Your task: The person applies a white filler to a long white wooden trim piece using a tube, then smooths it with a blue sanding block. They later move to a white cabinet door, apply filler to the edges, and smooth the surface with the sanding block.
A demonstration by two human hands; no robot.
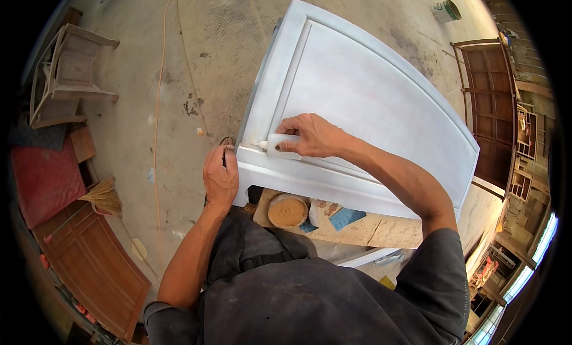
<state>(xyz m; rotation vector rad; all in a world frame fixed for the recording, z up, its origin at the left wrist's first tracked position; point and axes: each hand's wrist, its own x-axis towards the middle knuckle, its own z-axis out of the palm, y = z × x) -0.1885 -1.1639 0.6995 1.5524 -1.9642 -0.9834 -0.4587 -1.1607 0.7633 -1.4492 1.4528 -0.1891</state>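
Observation:
A white-painted furniture panel (357, 95) with a raised frame and a curved far edge lies before me. My right hand (316, 136) is closed round a small white squeeze bottle (283, 147), tilted on its side. Its narrow nozzle points left, over the frame joint at the panel's near left corner. Just beyond that corner, my left hand (220, 177) is held against the panel's left edge with its fingers curled in. What those fingers hold, if anything, is too small to make out.
Below the panel's near edge, a round tub of tan paste (288, 211) and blue sandpaper (347, 218) sit on a wooden board (393, 233). A cord (158, 106) crosses the floor at left. A bare wooden chair frame (77, 77), broom (104, 196) and bucket (445, 11) stand farther off.

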